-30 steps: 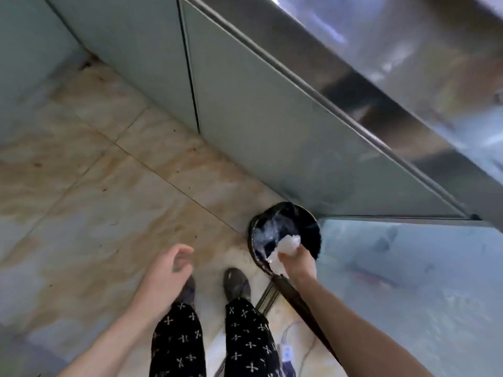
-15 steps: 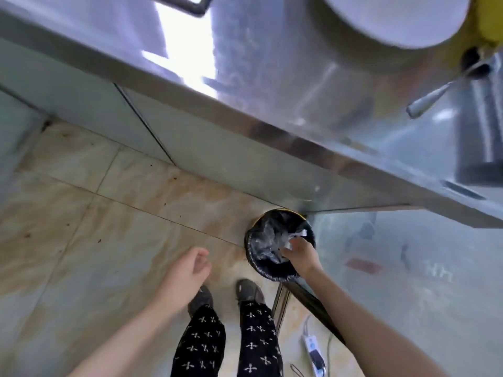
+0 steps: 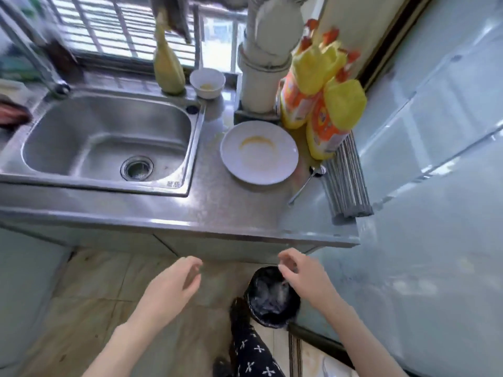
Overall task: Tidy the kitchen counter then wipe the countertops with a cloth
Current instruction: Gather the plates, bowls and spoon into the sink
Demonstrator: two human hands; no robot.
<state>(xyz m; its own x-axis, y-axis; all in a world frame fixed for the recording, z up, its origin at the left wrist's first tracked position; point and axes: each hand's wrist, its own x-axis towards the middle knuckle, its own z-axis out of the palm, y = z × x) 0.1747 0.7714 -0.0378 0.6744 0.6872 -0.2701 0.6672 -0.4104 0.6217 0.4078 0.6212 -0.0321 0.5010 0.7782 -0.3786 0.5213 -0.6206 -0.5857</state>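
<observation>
Up out of the bin (image 3: 272,297) comes the right hand (image 3: 304,278), its tissue gone. The left hand (image 3: 168,289) hangs beside it. Both grips are apart and empty, below the front edge of the sink (image 3: 106,137). Clearing the steel desk (image 3: 217,210) looks next: carry the smeared plate (image 3: 258,152), just right of the sink, level into the basin. Then take the bowl (image 3: 207,83) behind the sink's right corner, then the spoon (image 3: 306,183) further right. A barred window (image 3: 114,28) runs behind the sink.
</observation>
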